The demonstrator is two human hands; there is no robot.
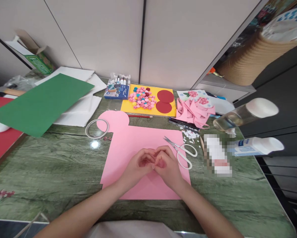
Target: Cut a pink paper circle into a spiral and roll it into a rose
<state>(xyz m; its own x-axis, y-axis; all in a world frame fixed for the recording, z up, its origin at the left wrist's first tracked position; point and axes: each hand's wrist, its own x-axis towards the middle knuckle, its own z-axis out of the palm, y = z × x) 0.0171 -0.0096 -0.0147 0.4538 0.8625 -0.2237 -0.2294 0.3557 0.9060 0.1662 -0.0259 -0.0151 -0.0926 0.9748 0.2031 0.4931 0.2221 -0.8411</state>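
Note:
My left hand (140,164) and my right hand (168,170) meet above a large pink sheet of paper (121,148). Both have curled fingers, with the fingertips pinched close together. A bit of pink shows between them, but the small piece they hold cannot be made out. Beside my right hand, a pair of white-handled scissors (176,145) lies partly opened on the sheet. Rounded pink paper cutouts (117,119) rest at the sheet's upper left corner, with a roll of white tape (87,131) overlapping them.
Behind, a yellow sheet (125,108) bears small coloured balls (142,99) and red circles (165,96). Pink scraps (194,110), pens (184,124) and white paper bits (190,134) lie right, near bottles (252,146). Green paper (43,104) lies left; a marker box (116,92) stands behind.

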